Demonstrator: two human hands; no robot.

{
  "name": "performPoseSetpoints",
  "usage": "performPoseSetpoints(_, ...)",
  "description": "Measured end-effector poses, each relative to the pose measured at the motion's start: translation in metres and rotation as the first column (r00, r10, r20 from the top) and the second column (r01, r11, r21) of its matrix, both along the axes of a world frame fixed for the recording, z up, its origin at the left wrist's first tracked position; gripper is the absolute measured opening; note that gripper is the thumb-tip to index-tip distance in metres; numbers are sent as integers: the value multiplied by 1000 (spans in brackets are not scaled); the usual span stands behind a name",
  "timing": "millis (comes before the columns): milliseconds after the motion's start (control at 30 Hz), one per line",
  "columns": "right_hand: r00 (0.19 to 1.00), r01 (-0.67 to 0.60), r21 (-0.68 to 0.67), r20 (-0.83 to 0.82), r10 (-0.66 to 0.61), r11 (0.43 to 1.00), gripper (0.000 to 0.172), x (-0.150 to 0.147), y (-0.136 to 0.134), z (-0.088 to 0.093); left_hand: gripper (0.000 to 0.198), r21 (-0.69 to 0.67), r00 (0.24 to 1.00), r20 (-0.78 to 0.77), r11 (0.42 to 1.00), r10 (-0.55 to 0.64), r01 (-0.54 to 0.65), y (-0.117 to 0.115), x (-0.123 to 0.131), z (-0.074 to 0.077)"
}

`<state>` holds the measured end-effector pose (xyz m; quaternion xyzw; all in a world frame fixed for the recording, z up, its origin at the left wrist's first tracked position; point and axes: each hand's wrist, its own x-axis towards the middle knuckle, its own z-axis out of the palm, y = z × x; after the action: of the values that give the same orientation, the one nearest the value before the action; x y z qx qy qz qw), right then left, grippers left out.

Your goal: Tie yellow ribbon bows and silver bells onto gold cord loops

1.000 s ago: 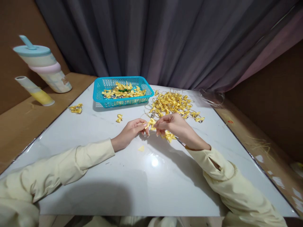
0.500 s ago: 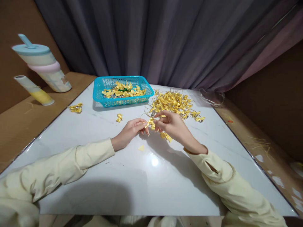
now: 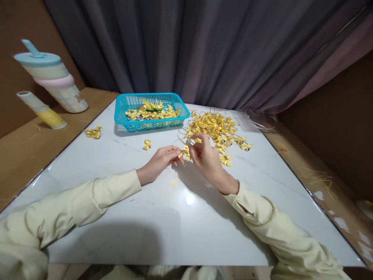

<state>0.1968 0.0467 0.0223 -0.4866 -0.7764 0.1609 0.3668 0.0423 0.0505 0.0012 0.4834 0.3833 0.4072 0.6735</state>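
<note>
Yellow bow (image 3: 184, 150) pinched in left hand (image 3: 161, 161); right hand (image 3: 209, 158) close by, its grip unclear

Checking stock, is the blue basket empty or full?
Partly filled: yellow ribbon bows lie inside the blue plastic basket, its back wall visible.

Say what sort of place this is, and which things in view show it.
Probably a handcraft workstation: a white, marble-patterned tabletop bears a rectangular blue plastic basket of shiny yellow ribbon bows and, beside it, a loose pile of similar bows.
</note>
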Motion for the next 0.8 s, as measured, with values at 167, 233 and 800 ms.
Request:
performPoseSetpoints(167, 999, 36, 34, -9, -36, 999, 17, -1, 2, -3, 14, 0, 1000, -8, 1000, -2, 2, 0, 0, 1)
performPoseSetpoints(233, 999, 54, 34, 2, -54, 998, 16, -2, 2, -2, 14, 3, 1000, -11, 1000, -5, 6, 1, 0, 1)
performPoseSetpoints(800, 961, 11, 147, 271, -51, 989, 12, -5, 4, -12, 13, 2, 998, -54, 1000, 23, -23, 1, 1, -6)
